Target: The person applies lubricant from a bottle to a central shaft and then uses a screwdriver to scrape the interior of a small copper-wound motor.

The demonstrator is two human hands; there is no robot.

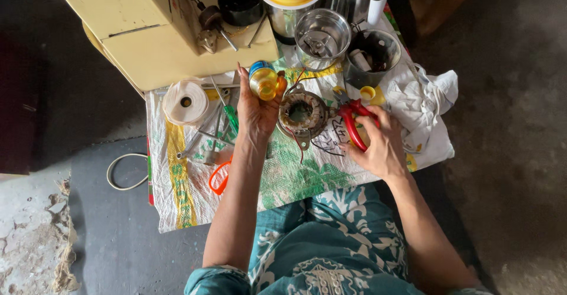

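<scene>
My left hand (255,113) holds a small yellow bottle (264,81) with a blue band, tipped on its side above the work surface. My right hand (381,144) grips red-handled pliers (353,119) whose metal jaws point toward a round motor stator (302,112) with copper windings. The stator lies between both hands, thin red and black wires trailing from it. A small yellow cap (368,93) rests just beyond the pliers.
A woven printed sack (295,180) covers the low table. On it lie a white tape roll (185,101), a green-handled screwdriver (230,116), metal rods, orange scissors (220,180), two steel cups (322,38), a white rag (426,103) and a cream appliance casing (147,26).
</scene>
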